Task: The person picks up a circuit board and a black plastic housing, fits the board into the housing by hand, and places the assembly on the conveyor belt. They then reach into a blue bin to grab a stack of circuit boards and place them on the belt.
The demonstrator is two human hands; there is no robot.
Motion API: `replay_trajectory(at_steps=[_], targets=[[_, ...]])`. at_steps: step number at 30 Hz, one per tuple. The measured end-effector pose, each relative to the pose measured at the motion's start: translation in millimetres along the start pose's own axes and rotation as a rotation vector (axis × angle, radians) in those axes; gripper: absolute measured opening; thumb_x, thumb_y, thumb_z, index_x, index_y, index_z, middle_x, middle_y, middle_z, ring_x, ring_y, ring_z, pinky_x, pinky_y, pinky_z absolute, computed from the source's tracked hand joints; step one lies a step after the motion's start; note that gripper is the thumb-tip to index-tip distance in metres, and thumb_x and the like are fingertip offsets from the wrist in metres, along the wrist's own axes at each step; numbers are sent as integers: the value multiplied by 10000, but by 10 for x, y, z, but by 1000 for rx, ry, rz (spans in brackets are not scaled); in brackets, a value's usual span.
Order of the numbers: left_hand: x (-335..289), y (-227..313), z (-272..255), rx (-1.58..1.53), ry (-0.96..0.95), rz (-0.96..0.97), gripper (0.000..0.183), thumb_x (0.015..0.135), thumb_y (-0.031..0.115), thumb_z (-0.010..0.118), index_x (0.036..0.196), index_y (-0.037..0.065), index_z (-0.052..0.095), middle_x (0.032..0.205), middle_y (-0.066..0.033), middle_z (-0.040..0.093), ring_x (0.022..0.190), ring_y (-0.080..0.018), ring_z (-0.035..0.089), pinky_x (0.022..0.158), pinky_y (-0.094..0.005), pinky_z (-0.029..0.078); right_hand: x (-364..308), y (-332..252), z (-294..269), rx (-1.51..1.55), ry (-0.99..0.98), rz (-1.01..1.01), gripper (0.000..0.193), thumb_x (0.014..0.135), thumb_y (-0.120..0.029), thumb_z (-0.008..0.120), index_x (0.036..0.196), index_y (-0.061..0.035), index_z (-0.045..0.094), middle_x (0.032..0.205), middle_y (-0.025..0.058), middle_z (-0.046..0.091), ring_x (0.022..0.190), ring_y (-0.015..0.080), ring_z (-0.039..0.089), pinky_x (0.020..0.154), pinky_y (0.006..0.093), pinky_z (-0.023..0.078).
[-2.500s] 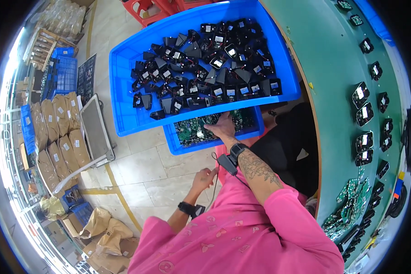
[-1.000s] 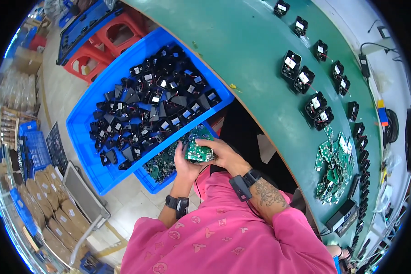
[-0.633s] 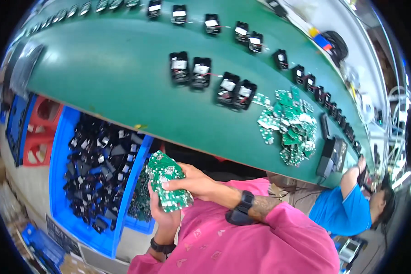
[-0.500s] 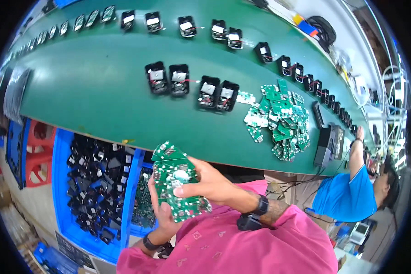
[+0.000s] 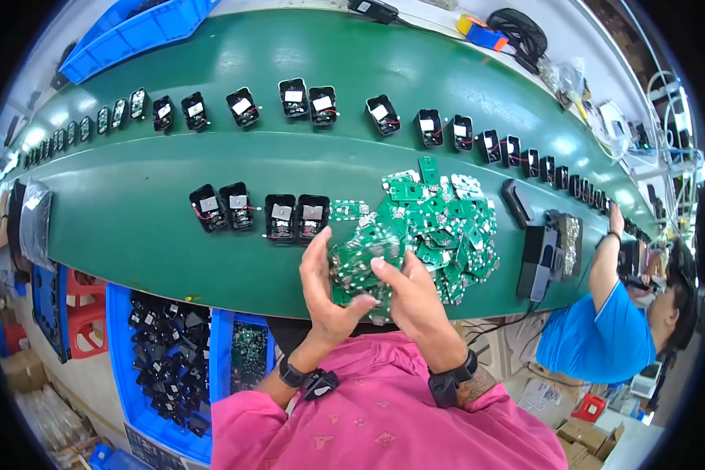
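Between my two hands is a bunch of green circuit boards (image 5: 360, 262), smeared by motion, at the front edge of the green table. My left hand (image 5: 325, 286) cups the boards from the left side, its thumb close below them. Around their right side, my right hand (image 5: 415, 301) has its thumb lying on top; its other fingers are hidden. Right behind them spreads a heap of loose green circuit boards (image 5: 454, 227). Left of the heap stand several open black housings (image 5: 280, 218) with a silvery block and red wires inside.
A row of black housings (image 5: 384, 115) curves along the far side of the table. Black devices (image 5: 536, 262) lie right of the heap, near a co-worker in a blue shirt (image 5: 595, 333). Blue bins (image 5: 121, 345) of black parts and boards stand below the table edge, lower left.
Both hands have carried the boards forward and right, from over the bins to the heap. The view has shifted, bringing a blue crate into sight at the far left.
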State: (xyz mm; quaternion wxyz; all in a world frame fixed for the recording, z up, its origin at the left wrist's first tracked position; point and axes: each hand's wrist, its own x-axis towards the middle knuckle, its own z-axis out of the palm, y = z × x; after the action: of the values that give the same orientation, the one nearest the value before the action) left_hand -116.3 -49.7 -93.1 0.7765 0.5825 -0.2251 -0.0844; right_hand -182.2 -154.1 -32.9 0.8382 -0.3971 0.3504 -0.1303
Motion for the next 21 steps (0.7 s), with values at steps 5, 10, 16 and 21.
replay_trajectory(at_steps=[5,10,16,21], targets=[[-12,-5,3,619,-201,340,1195,590,605,871,1475,15,326,1506,-249,323,1394,-466,324,1143,-597,264,-40,-307,-120,105,-105,233,419,967,-72,587,1351,-30,425,1301,89,555,1213,199,547,1022,430,468],[-36,-16,145,1027,-346,314,1057,616,646,801,1473,155,425,1530,-211,311,1417,-456,265,1063,-600,318,-45,-521,-292,137,-179,276,556,987,-98,564,1463,-15,288,1486,140,386,1362,263,425,1093,526,415],[51,-51,331,1181,-326,244,1007,659,570,795,1493,159,410,1543,-191,321,1427,-444,276,1054,-596,316,-199,-792,-507,-201,-179,117,713,961,-70,584,1540,22,177,1586,198,254,1468,331,285,1097,479,428],[21,-17,315,1137,-430,205,975,708,556,777,1515,175,385,1580,-184,268,1480,-420,191,1122,-711,67,-235,-800,-628,-701,-274,-178,560,919,-23,608,1436,40,404,1481,209,437,1391,338,421,1054,445,459]])
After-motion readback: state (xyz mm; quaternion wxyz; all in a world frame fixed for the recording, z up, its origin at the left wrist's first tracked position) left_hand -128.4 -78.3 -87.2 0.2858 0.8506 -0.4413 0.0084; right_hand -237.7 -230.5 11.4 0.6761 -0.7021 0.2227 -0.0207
